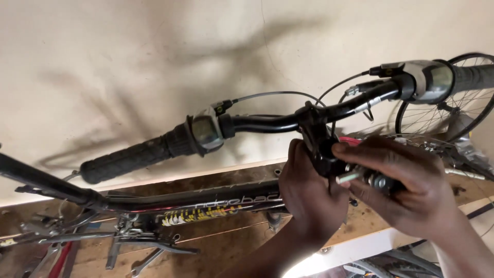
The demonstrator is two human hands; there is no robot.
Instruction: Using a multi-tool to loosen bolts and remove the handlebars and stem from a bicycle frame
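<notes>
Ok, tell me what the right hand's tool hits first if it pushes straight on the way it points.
The right hand aims its metal tool leftward. It would likely meet the black stem first, or the left hand wrapped around it; depth is unclear.

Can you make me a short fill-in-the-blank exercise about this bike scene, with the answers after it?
1. Both hands work at the black ___ in the middle of the handlebar.
2. The right hand holds a silvery metal ___.
3. The left hand is in front of the bike's black ___, which bears yellow markings.
4. A spoked ___ shows at the upper right, past the right grip.

Answers: stem; tool; frame; wheel
</notes>
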